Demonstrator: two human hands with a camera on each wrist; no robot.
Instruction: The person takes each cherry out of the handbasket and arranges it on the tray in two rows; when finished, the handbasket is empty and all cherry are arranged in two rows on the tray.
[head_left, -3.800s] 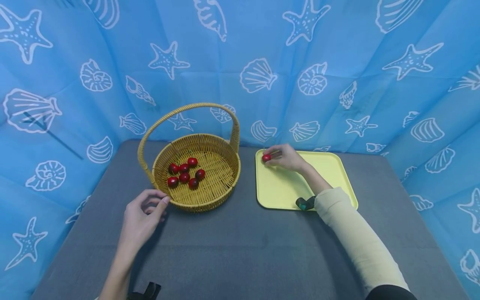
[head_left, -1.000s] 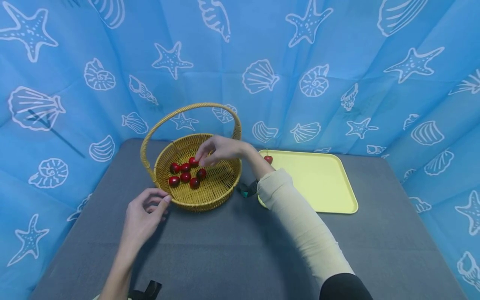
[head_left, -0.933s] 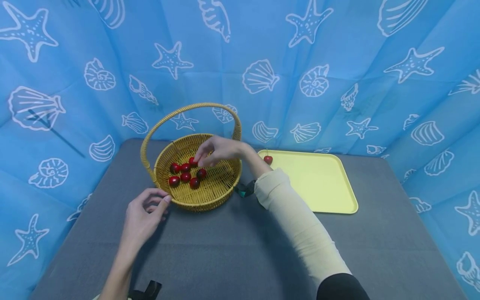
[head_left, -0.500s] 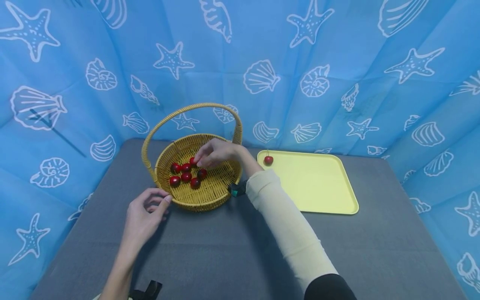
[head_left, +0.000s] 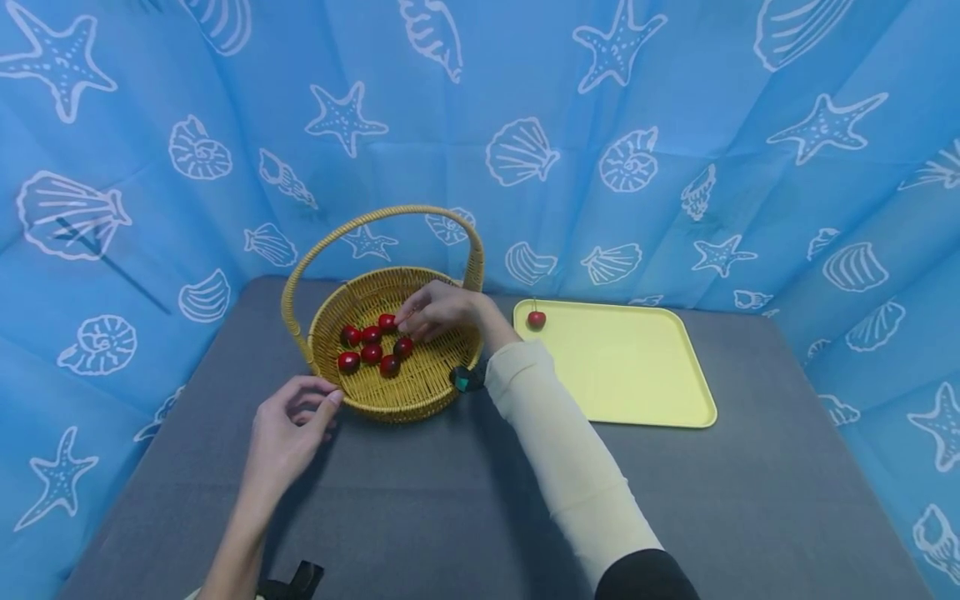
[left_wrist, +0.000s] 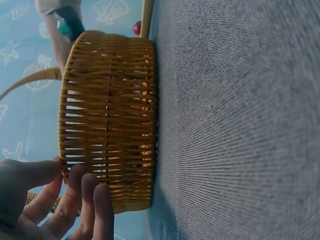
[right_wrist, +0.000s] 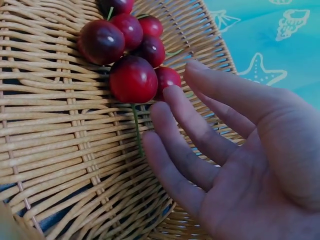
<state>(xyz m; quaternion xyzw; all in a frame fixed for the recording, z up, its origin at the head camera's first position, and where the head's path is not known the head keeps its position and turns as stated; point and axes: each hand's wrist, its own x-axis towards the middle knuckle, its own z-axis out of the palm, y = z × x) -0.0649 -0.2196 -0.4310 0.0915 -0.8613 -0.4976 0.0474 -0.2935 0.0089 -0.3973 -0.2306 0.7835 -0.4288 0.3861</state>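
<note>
In the head view, a round woven basket [head_left: 420, 392] with a tall arched handle holds several dark red cherries [head_left: 348, 362]. My left hand [head_left: 288, 429] pinches the basket's front left rim between thumb and fingers, as the left wrist view [left_wrist: 60, 200] also shows. Inside the basket, my right hand [head_left: 438, 310] hovers with its fingertips right at the rearmost cherry [head_left: 387, 322]. The right wrist view shows thumb and index fingertips apart beside that cherry [right_wrist: 169, 79], the other fingers loosely bent. A green stem [right_wrist: 136, 127] hangs from a nearer cherry.
To the right of the basket lies a yellow tray [head_left: 630, 367], with a single stemmed cherry [head_left: 536, 320] at its back left corner. A grey cloth [head_left: 420, 508] covers the table. Behind stands a blue curtain [head_left: 435, 108] with shell and starfish prints.
My right hand has let go of a cherry on the tray and moved left into the basket. Lately its fingertips have shifted slightly right, baring more of the rear cherry. The left hand stays put.
</note>
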